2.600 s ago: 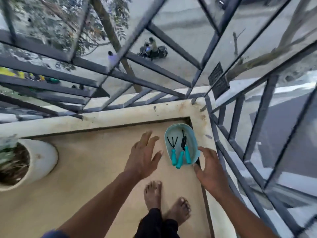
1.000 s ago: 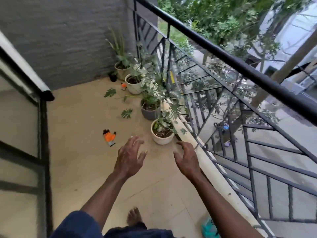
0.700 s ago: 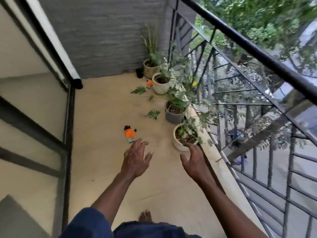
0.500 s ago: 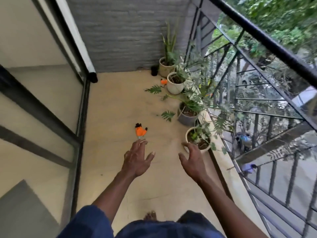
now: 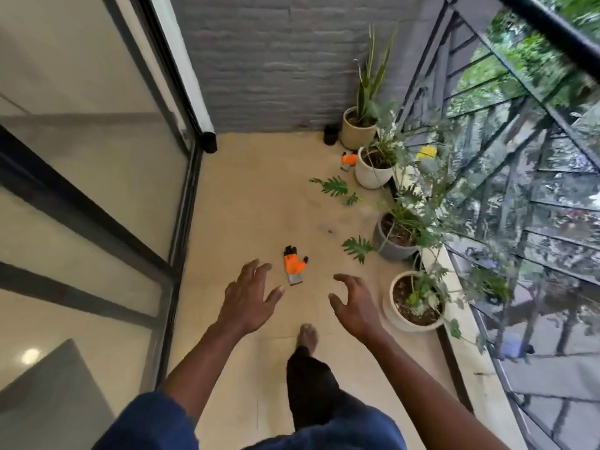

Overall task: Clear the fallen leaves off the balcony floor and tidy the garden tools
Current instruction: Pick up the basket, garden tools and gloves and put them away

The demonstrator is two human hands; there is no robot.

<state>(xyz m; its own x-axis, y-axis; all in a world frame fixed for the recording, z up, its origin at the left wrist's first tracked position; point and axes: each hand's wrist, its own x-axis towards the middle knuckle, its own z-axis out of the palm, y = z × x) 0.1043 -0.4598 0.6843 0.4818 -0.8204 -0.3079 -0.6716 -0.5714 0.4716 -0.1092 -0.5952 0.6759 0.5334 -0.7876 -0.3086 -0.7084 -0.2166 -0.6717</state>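
The balcony floor (image 5: 253, 203) is pale beige tile, shut in by a grey brick wall (image 5: 276, 60) across the top of the frame, a glass sliding door (image 5: 81, 157) down the left and a black metal railing (image 5: 519, 157) down the right.

Both hands reach forward at lower centre and hold nothing. The left hand (image 5: 248, 297) has its fingers spread and nearly straight, while the right hand (image 5: 355, 306) has its fingers apart and loosely curved. A bare foot (image 5: 306, 334) stands on the floor below them.

An orange glove (image 5: 293, 264) lies flat on the floor just above the left hand's fingertips in the frame. A second orange glove (image 5: 348, 160) lies farther up, beside a white pot (image 5: 370, 178).

Fallen green leaves lie on the floor. One large leaf (image 5: 331, 186) is right of centre with a small leaf (image 5: 352, 199) just below it, and another leaf (image 5: 357, 248) lies beside a grey pot (image 5: 389, 251).

More potted plants line the railing side: a near white pot (image 5: 388, 311) at lower right and a cream pot (image 5: 354, 138) in the far corner.
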